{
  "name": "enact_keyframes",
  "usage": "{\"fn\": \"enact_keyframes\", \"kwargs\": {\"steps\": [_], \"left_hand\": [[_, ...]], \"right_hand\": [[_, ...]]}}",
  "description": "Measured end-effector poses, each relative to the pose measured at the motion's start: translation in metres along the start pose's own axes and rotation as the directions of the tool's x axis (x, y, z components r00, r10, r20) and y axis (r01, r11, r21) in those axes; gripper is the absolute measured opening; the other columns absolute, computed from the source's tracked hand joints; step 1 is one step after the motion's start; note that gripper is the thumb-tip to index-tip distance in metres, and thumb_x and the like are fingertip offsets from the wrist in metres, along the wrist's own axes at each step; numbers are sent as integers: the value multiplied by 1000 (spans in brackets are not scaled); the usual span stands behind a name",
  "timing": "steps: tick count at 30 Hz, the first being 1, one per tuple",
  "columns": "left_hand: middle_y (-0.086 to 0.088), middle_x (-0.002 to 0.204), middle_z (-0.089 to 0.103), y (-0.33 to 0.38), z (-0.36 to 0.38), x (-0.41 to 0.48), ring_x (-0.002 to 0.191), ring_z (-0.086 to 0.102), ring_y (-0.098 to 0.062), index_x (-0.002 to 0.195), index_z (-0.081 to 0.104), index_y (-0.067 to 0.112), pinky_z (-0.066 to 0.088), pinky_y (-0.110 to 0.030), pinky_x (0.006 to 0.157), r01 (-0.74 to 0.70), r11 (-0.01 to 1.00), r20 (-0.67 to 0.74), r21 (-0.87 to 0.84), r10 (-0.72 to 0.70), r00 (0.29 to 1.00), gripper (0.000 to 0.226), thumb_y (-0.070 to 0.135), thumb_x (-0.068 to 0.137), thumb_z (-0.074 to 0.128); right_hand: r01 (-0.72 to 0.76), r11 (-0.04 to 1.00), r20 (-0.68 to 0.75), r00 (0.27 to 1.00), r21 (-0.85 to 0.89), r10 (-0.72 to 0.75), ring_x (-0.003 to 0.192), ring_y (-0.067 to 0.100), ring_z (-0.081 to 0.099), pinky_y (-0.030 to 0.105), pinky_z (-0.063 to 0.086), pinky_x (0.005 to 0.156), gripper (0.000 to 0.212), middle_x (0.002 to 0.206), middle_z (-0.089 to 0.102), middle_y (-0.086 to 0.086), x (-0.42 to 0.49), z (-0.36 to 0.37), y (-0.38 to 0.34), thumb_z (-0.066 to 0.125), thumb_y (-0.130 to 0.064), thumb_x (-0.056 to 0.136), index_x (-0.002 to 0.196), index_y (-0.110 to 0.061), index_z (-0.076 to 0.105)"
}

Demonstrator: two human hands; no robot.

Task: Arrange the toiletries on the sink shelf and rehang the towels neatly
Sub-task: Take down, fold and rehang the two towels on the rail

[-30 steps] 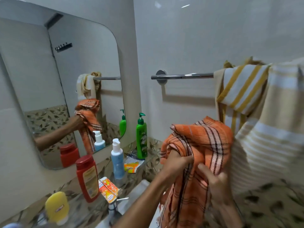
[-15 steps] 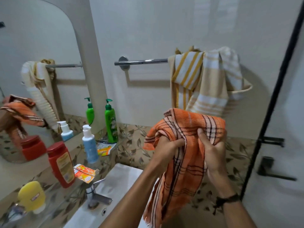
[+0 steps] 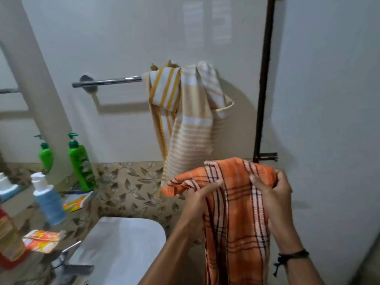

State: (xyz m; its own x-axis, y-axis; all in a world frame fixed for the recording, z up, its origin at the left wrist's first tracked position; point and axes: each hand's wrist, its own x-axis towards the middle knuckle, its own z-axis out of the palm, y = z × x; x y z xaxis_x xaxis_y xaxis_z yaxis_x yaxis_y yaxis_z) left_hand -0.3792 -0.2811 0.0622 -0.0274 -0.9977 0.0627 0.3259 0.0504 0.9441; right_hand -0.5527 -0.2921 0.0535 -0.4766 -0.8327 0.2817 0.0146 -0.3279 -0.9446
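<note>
An orange checked towel [image 3: 236, 223] hangs bunched from both my hands in front of me. My left hand [image 3: 197, 199] grips its upper left fold and my right hand [image 3: 271, 192] pinches its top right edge. Behind it a cream and yellow striped towel [image 3: 185, 120] is draped untidily over the right part of the chrome towel bar [image 3: 107, 81]. On the leaf-patterned shelf [image 3: 131, 194] stand a green pump bottle [image 3: 81, 163], a blue bottle with a white cap [image 3: 49, 198] and a red bottle [image 3: 9, 241] at the left edge. An orange sachet [image 3: 42, 239] lies on the shelf near the tap.
The white basin [image 3: 121, 249] sits below the shelf with a chrome tap [image 3: 70, 266] at its left. A mirror [image 3: 12, 130] covers the left wall. A black-framed glass partition [image 3: 264, 79] stands to the right of the towel bar.
The view has swung right and the mirror has mostly left the frame. My hands have moved the orange towel rightwards, and the right hand now holds its top edge further apart from the left.
</note>
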Motion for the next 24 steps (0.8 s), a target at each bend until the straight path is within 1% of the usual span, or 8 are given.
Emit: {"fn": "enact_keyframes", "kwargs": {"steps": [5, 8, 10, 13, 15, 18, 21, 24], "left_hand": [[-18, 108, 78, -53, 40, -7, 102, 75, -35, 111, 75, 1, 59, -52, 94, 107, 994, -30, -9, -107, 994, 26, 11, 87, 76], [-13, 102, 80, -83, 61, -10, 96, 77, -32, 106, 76, 6, 59, -53, 94, 151, 988, -80, 41, -147, 986, 20, 8, 86, 77], [-12, 98, 80, -98, 72, -12, 92, 78, -30, 105, 76, 6, 60, -51, 92, 187, 981, -111, 51, -180, 977, 18, 8, 87, 76], [-11, 101, 80, -119, 82, -17, 96, 77, -30, 109, 75, 8, 59, -52, 93, 240, 968, -106, 71, -232, 967, 22, 11, 87, 77], [-10, 102, 80, -132, 85, -21, 97, 77, -29, 106, 77, 10, 59, -51, 94, 264, 958, -93, 112, -254, 963, 20, 11, 86, 77], [-13, 102, 80, -150, 93, -29, 97, 77, -31, 104, 77, 5, 61, -45, 90, 305, 944, -98, 124, -294, 951, 18, 4, 85, 76], [-14, 104, 79, -163, 96, -33, 98, 76, -30, 108, 74, 3, 61, -43, 88, 328, 933, -93, 147, -317, 944, 24, 0, 84, 76], [-12, 105, 79, -174, 94, -34, 98, 76, -29, 107, 75, 4, 61, -40, 86, 332, 921, -91, 203, -319, 943, 25, 1, 83, 77]], "right_hand": [[-57, 974, -10, 998, -219, 56, 98, 21, 61, 36, 49, 86, 46, 109, 59, -6, 1, -49, 31, 74, -22, 89, 121, -30, 43], [-78, 907, 39, 994, -414, 103, 103, 18, 57, 37, 48, 88, 46, 116, 55, -7, 9, -83, 50, 68, -38, 92, 133, -31, 48], [-75, 834, 98, 983, -547, 153, 102, 18, 62, 37, 51, 88, 47, 114, 63, -6, 16, -102, 67, 59, -62, 88, 124, -30, 61], [-138, 783, 119, 958, -606, 260, 88, 24, 69, 44, 59, 83, 81, 98, 70, 9, 30, -129, 93, 46, -90, 71, 96, -17, 72], [-262, 786, 146, 902, -559, 405, 85, 28, 71, 43, 57, 81, 85, 86, 72, 14, 35, -144, 107, 51, -87, 72, 90, -6, 71], [-413, 740, 192, 792, -531, 580, 87, 29, 74, 45, 54, 94, 96, 98, 72, 25, 38, -166, 124, 54, -86, 72, 102, 4, 66], [-511, 684, 263, 666, -520, 698, 94, 23, 76, 40, 55, 97, 65, 94, 80, 7, 31, -180, 128, 57, -70, 87, 102, -10, 78], [-618, 687, 327, 605, -381, 726, 99, 28, 75, 44, 54, 100, 46, 101, 79, 13, 25, -190, 134, 71, -47, 86, 106, -6, 78]]}}
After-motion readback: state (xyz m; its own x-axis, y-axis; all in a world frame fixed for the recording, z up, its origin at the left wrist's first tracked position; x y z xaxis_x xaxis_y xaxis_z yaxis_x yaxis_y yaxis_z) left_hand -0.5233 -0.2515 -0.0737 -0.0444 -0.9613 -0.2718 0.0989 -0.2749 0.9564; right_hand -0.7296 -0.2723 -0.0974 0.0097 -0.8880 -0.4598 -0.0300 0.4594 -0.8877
